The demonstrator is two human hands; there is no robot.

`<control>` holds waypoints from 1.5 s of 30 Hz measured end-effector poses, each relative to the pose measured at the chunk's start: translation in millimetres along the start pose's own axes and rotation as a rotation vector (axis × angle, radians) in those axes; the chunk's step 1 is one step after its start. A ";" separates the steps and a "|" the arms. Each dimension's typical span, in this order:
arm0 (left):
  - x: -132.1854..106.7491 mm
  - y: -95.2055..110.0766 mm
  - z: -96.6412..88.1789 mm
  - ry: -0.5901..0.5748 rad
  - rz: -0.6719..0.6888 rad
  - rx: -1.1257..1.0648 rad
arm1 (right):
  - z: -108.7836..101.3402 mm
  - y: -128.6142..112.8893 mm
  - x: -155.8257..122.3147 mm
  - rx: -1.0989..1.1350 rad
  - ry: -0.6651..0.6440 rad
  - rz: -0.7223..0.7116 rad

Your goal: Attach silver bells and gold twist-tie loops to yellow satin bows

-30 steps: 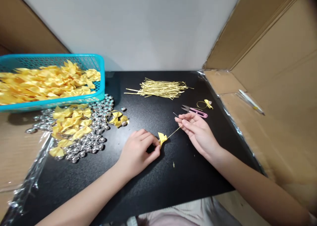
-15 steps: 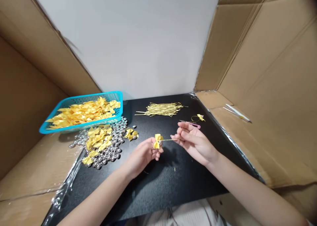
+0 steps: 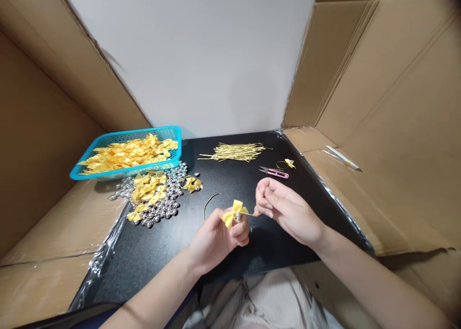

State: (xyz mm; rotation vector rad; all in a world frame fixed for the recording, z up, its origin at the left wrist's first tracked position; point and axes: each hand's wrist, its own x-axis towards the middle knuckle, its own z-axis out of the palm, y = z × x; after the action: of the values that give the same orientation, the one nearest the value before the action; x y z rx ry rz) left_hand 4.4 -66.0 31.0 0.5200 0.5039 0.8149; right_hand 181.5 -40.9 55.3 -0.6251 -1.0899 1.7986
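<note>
- Yellow shiny ribbon bow point(image 3: 229, 219) sat in the left hand point(image 3: 216, 247), raised above the front of the bench, its loops facing up.
- Left fingers were pinching it between thumb and forefinger, the others curled in beneath; a small silvery bead point(image 3: 237, 217) showed against its right side.
- Thin gold-coloured cord point(image 3: 249, 214) ran from the bow to the right hand point(image 3: 293, 213), whose fingers were bunched together, pinching the far end.
- Slim dark curved strand point(image 3: 206, 206) arched beyond the left hand; whether it joined the bow, I could not tell.
- Pink-handled metal snips point(image 3: 279, 174) lay beyond the right hand, with a looped gold cord bearing a yellow bow point(image 3: 289, 163) just behind them.
- Loose bundle of straight gold cords point(image 3: 237, 152) lay near the back of the black speckled bench point(image 3: 158, 266).
- Small cluster of yellow bows with looped cord point(image 3: 192, 184) lay left of centre, near a heap of yellow bows point(image 3: 149, 189) among scattered round silver beads point(image 3: 158, 216).
- Turquoise perforated plastic basket point(image 3: 126, 172), filled with yellow ribbon pieces point(image 3: 129, 153), stood at the back left.
- White slender tool point(image 3: 344, 159) lay on brown cardboard point(image 3: 360, 199) at the right.
</note>
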 end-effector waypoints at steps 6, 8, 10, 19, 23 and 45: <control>-2.4 -5.6 4.9 0.087 0.024 0.113 | 1.6 -1.1 -7.8 -0.042 0.074 -0.124; -1.8 -7.4 3.3 0.132 0.037 0.196 | 4.0 -5.6 -7.8 -0.023 0.063 -0.158; -1.3 -10.1 0.7 0.175 0.076 0.310 | 7.4 -9.3 -6.9 0.012 0.040 -0.164; 0.5 -38.9 -3.0 0.569 0.594 0.970 | 18.9 20.8 -20.6 -0.021 0.311 -0.375; 3.5 -49.7 -4.6 0.756 0.864 1.054 | 20.2 49.8 -28.0 -0.130 0.464 -0.333; -21.5 -23.4 -21.3 0.533 0.596 0.850 | 9.5 47.9 -10.7 -0.653 0.201 -0.081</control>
State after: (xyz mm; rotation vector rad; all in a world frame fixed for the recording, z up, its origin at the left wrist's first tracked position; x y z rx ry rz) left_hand -8.2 -91.3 5.2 1.2871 1.2418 1.3136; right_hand 157.9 -63.6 17.6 -1.1004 -1.5402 1.2578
